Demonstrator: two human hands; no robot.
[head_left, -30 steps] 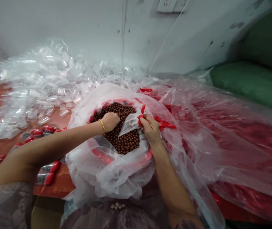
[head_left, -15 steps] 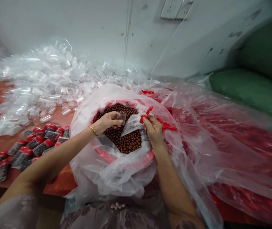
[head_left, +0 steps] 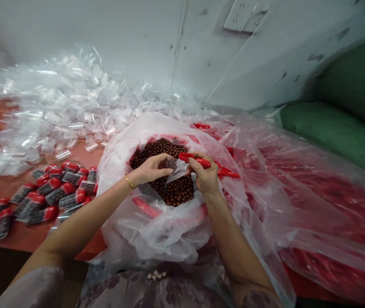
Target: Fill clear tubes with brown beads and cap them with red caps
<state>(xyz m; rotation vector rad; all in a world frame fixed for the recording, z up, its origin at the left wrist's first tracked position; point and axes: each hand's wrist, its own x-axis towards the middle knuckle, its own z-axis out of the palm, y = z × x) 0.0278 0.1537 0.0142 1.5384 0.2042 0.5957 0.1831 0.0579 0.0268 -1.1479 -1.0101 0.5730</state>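
Note:
My left hand (head_left: 150, 170) is closed on a small clear plastic container (head_left: 171, 164), pinched between thumb and fingers; dark balls seem to show inside it. My right hand (head_left: 206, 175) grips a long, shiny red plastic piece (head_left: 198, 160), just right of the container. Between the hands lies a flap of clear film (head_left: 180, 170). Both hands are above a heap of small round brown balls (head_left: 178, 193). These fill a red basin (head_left: 145, 207) lined with a translucent plastic bag (head_left: 166, 239).
Clear containers with red caps (head_left: 49, 186), filled with dark balls, lie at left on the red tabletop (head_left: 83, 156). Behind them rises a pile of clear plastic containers (head_left: 63, 98). A large translucent bag of red pieces (head_left: 326, 214) spreads to the right, near a green sack (head_left: 330, 128).
My right hand has turned, and the red piece now points left toward the container. My left hand has tilted the container, where dark contents now show. The view has shifted slightly.

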